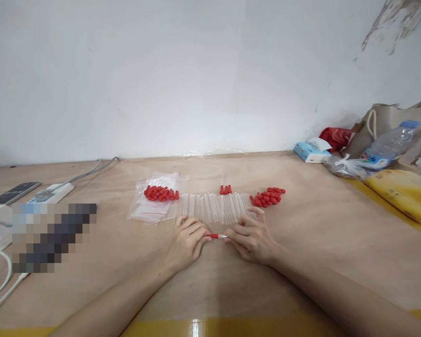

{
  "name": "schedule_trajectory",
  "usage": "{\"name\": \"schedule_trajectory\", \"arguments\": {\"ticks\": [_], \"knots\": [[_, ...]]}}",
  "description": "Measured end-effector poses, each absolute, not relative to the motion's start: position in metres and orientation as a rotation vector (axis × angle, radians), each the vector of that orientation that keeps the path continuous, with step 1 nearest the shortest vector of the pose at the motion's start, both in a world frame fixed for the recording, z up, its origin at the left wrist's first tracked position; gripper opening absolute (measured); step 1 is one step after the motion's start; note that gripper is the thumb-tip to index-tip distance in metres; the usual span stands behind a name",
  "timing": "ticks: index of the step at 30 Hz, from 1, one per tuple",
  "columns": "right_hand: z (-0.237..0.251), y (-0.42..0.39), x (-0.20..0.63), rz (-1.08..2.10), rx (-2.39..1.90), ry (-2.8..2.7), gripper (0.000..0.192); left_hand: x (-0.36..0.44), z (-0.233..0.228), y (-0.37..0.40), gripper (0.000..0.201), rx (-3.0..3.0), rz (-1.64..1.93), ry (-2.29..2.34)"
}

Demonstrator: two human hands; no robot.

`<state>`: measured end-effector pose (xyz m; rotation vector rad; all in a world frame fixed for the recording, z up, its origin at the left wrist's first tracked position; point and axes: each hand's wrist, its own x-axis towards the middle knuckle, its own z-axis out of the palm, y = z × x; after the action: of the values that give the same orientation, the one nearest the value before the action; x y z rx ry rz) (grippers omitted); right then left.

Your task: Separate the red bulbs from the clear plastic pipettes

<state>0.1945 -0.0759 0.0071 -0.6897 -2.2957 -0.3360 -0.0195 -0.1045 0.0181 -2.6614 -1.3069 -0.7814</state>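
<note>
Pinching one clear tube with a red cap (217,236) between both hands, low on the brown table (319,234). Left hand (188,242) curling in, fingertips closing on the red cap end. Right hand (251,238) curling likewise, fingertips clamping the clear end. Tube lying level, spanning the small gap between the two hands, just above the tabletop; touching the table or not, cannot tell.

Lying just beyond both hands: one row of clear tubes (215,207), side by side, too many and too transparent for counting. Right hand's fingertips reaching the near right edge of that row.

Sitting beyond the right hand, past the row's right end: one loose pile of red caps (268,196), count unclear. Standing beyond the row's middle: three capped tubes (226,189), red ends showing. Lying beyond the left hand: clear plastic bags (154,203), number hard to tell, one bearing a second heap of red caps (161,193).

Resting well off to the right of the right hand: one water bottle (389,147) on its side, one tissue pack (310,152), one yellow package (403,192), one beige tote bag (386,121). Sitting well off to the left of the left hand: one dark phone (14,193), one white power strip (52,193) with cable.
</note>
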Motion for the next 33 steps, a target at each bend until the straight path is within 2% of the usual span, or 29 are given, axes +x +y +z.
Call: {"name": "schedule_trajectory", "arguments": {"ticks": [7,12,17,21,25,28,33], "knots": [[0.000,-0.064,0.218,-0.285,-0.858,-2.160,0.012,-0.049,0.014,-0.098,0.011,-2.513,-1.023,-1.402],[0.002,-0.052,0.215,-0.324,-1.017,-2.079,0.027,-0.056,0.008,-0.094,0.020,-2.464,-1.213,-1.444],[0.010,-0.045,0.203,-0.343,-1.053,-1.973,0.014,-0.071,0.019,-0.076,0.029,-2.152,-1.297,-1.640],[0.015,-0.035,0.198,-0.449,-1.008,-2.009,0.015,-0.103,0.043,-0.050,0.031,-1.979,-1.271,-1.932],[0.012,-0.028,0.190,-0.534,-1.009,-2.073,0.017,-0.117,0.059,-0.032,0.029,-1.940,-1.054,-2.062],[0.008,-0.029,0.185,-0.520,-1.024,-2.115,0.017,-0.110,0.058,-0.028,0.018,-2.008,-0.794,-1.969],[0.008,-0.035,0.184,-0.442,-1.006,-2.175,0.024,-0.099,0.042,-0.024,0.019,-2.020,-0.475,-1.767]]}}
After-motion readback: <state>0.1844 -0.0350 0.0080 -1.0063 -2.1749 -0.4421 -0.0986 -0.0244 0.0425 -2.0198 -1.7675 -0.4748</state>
